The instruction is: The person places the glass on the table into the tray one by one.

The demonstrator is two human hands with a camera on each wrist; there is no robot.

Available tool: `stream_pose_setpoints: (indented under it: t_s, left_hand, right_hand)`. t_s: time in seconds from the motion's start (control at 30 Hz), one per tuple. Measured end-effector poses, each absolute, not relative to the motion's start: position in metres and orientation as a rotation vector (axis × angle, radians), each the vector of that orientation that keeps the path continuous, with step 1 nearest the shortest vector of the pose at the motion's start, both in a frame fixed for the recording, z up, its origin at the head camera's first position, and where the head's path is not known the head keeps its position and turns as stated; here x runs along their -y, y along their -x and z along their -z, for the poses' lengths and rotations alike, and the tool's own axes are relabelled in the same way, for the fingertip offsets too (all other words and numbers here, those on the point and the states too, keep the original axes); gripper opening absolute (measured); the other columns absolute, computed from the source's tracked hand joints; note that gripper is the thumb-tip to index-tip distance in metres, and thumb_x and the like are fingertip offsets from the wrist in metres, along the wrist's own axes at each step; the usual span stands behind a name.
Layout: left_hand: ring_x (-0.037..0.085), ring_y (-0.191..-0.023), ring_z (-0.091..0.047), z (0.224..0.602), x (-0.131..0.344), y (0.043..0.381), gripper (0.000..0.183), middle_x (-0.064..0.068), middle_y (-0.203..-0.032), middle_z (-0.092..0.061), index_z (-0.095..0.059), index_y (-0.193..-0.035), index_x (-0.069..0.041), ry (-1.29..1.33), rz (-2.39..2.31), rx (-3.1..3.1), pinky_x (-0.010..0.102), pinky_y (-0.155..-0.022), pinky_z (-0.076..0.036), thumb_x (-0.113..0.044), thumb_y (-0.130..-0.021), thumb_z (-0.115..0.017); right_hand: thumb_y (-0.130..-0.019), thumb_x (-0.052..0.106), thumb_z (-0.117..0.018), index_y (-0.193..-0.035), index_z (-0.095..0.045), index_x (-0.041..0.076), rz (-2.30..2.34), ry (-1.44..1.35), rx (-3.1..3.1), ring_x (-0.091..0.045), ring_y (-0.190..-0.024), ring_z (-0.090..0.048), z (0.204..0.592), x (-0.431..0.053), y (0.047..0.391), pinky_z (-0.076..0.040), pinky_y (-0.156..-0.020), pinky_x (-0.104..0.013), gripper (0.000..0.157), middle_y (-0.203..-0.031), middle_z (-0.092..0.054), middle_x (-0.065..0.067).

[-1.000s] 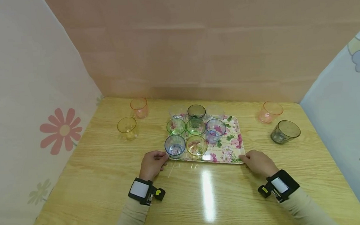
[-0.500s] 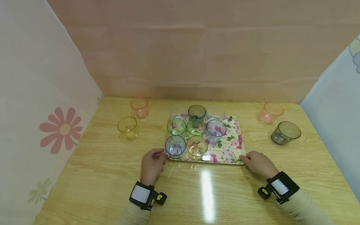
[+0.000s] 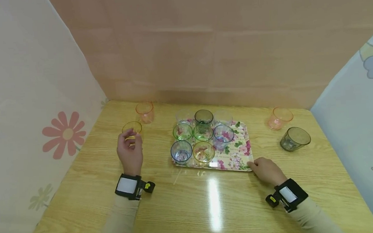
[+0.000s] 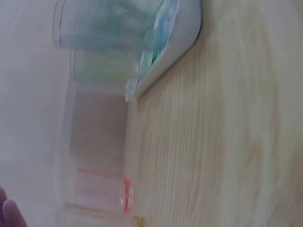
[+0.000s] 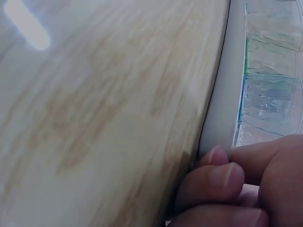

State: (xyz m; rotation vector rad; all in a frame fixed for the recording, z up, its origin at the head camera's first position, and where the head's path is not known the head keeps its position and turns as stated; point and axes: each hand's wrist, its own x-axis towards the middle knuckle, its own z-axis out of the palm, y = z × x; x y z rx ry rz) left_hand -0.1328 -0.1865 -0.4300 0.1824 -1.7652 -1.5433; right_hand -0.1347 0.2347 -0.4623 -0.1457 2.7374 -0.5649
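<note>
My left hand (image 3: 130, 152) is in front of the yellow glass (image 3: 137, 126) at the left, its fingers loosely bent and partly covering that glass. In the left wrist view, the fingertips (image 4: 13, 213) show at the lower left, apart from the amber-rimmed glass (image 4: 94, 216). My right hand (image 3: 267, 169) pinches the near right corner of the flowered tray (image 3: 235, 161); the right wrist view shows thumb and fingers at the pale rim (image 5: 222, 113). On the tray stand several clear and tinted glasses, among them a blue glass (image 3: 181, 152) and a second yellow glass (image 3: 203, 152).
Behind the left yellow glass stands a pink glass (image 3: 145, 113). To the right of the tray are another pink glass (image 3: 279, 118) and a smoky grey glass (image 3: 295, 139). A paper-covered wall (image 3: 187, 61) closes off the back of the wooden table (image 3: 178, 207).
My left hand has let go of the tray's near left corner and moved left and away from me to the yellow glass. The right hand stays on its corner.
</note>
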Motion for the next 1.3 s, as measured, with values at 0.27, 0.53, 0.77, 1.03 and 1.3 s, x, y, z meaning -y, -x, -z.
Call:
stream_pose_setpoints:
  t_s: [0.27, 0.53, 0.77, 1.03, 1.3]
  left_hand:
    - [0.019, -0.092, -0.044, 0.442, 0.226, 0.164, 0.048, 0.006, -0.118, -0.048, -0.051, -0.127, -0.008, -0.408, 1.405, 1.676, 0.025, -0.075, -0.031, -0.025, -0.086, -0.069]
    - [0.021, -0.144, -0.009, 0.443, 0.232, 0.178, 0.104, 0.007, -0.159, -0.005, -0.003, -0.154, -0.01, -0.393, 1.797, 1.675, 0.032, -0.114, -0.012, -0.018, -0.079, -0.075]
    - [0.016, -0.145, 0.002, 0.461, 0.233, 0.183, 0.122, 0.003, -0.161, 0.004, 0.013, -0.154, -0.021, -0.522, 1.92, 1.834, 0.038, -0.115, -0.014, -0.027, -0.074, -0.079]
    - [0.011, -0.144, -0.005, 0.485, 0.234, 0.195, 0.129, 0.001, -0.161, -0.001, 0.012, -0.154, -0.028, -0.598, 1.854, 1.937, 0.028, -0.114, -0.013, -0.039, -0.066, -0.082]
    - [0.019, -0.143, -0.018, 0.473, 0.232, 0.188, 0.113, 0.01, -0.154, -0.026, -0.007, -0.155, -0.016, -0.505, 1.907, 1.933, 0.034, -0.114, -0.019, -0.031, -0.071, -0.081]
  right_hand:
    - [-0.099, 0.034, -0.043, -0.059, -0.047, 0.011, 0.559, 0.136, -2.732, -0.015, -0.049, -0.038, 0.461, -0.235, 0.136, -0.031, -0.049, -0.029, 0.046, -0.055, -0.038, 0.0]
    - [-0.099, 0.034, -0.044, -0.059, -0.046, 0.011, 0.57, 0.14, -2.736, -0.015, -0.049, -0.038, 0.462, -0.236, 0.134, -0.03, -0.05, -0.029, 0.046, -0.055, -0.038, 0.0]
    - [-0.099, 0.034, -0.044, -0.058, -0.044, 0.012, 0.567, 0.134, -2.73, -0.015, -0.048, -0.037, 0.461, -0.235, 0.135, -0.031, -0.049, -0.029, 0.047, -0.053, -0.037, 0.001]
    - [-0.099, 0.034, -0.044, -0.058, -0.044, 0.012, 0.57, 0.134, -2.728, -0.014, -0.047, -0.036, 0.461, -0.235, 0.135, -0.03, -0.049, -0.029, 0.047, -0.052, -0.035, 0.001]
    - [-0.099, 0.033, -0.045, -0.057, -0.044, 0.012, 0.586, 0.125, -2.725, -0.014, -0.046, -0.036, 0.461, -0.234, 0.135, -0.03, -0.048, -0.028, 0.047, -0.052, -0.034, 0.002]
